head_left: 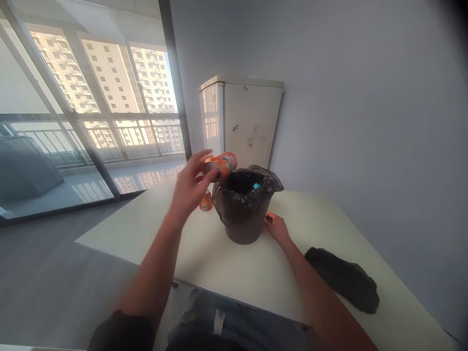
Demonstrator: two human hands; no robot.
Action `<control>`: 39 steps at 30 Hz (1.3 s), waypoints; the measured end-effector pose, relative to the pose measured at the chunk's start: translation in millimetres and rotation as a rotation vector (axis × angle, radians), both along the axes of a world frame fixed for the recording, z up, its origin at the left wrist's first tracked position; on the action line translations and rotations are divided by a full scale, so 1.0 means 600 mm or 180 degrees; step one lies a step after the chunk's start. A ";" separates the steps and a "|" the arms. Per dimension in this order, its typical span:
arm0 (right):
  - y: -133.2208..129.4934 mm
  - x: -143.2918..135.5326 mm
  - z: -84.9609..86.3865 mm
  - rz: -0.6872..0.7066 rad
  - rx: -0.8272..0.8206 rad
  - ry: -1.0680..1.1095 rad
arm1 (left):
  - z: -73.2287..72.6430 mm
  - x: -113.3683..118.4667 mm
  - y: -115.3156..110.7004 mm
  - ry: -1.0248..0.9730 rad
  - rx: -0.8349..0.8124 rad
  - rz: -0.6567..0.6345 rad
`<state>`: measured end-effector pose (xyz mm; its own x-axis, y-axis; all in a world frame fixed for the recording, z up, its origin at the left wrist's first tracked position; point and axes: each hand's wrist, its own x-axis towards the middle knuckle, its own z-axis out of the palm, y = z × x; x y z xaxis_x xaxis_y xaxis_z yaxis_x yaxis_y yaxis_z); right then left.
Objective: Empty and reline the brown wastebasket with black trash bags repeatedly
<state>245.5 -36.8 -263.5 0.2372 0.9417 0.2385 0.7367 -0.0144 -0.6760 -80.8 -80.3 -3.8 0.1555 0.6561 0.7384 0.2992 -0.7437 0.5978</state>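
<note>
My left hand [192, 185] is closed around an orange drink can [224, 165], blurred by motion and tilted on its side. It is above the left rim of a dark trash bin [244, 233] lined with a black plastic bag [234, 207]. A small turquoise item [256, 186] shows inside the bag's mouth. Another orange container [205, 202] with a barcode label stands on the table left of the bin, partly hidden by my left hand. My right hand [277, 227] rests at the bin's lower right side, its fingers curled, with no object visible in them.
The bin stands on a pale table [204, 263]. A folded black cloth or bag [343, 278] lies at its right. Behind the table is a scuffed white cabinet [252, 117] against the grey wall [351, 117]. Sliding glass doors [95, 122] are at the left.
</note>
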 end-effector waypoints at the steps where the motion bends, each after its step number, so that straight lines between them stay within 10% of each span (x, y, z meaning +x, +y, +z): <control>1: 0.000 0.000 0.000 0.0007 0.0012 -0.0016 | 0.012 0.021 0.005 0.0266 0.0037 -0.0047; 5: 0.000 0.000 0.000 0.0038 0.0023 -0.0032 | 0.018 0.056 0.036 0.1463 -0.0077 -0.0227; 8: 0.002 0.001 -0.002 0.0040 -0.0008 -0.0021 | -0.009 0.019 0.075 0.1056 0.0035 0.0220; 12: 0.005 0.002 -0.004 0.0042 -0.0043 -0.0012 | -0.082 -0.061 0.150 0.0698 -0.0377 0.1328; 17: 0.008 -0.001 -0.001 0.0028 -0.0039 -0.0009 | -0.201 -0.072 0.210 0.1523 -0.1397 0.1043; 21: 0.007 -0.003 0.001 0.0020 0.0005 0.0012 | -0.244 -0.052 0.212 0.1345 -0.1340 0.1196; 26: 0.007 -0.002 0.001 0.0035 -0.0008 0.0050 | -0.176 -0.072 0.197 0.0467 -0.0929 0.1694; 30: 0.009 -0.002 -0.001 0.0005 -0.0053 0.0098 | -0.073 -0.053 0.164 -0.0700 -0.0013 0.1106; 34: 0.008 -0.003 -0.001 0.0003 -0.0070 0.0125 | -0.012 0.008 0.128 0.0119 -0.0010 0.0231; 39: 0.004 -0.006 0.004 0.0039 -0.0053 0.0174 | -0.001 0.064 0.116 0.1494 -0.0391 -0.0383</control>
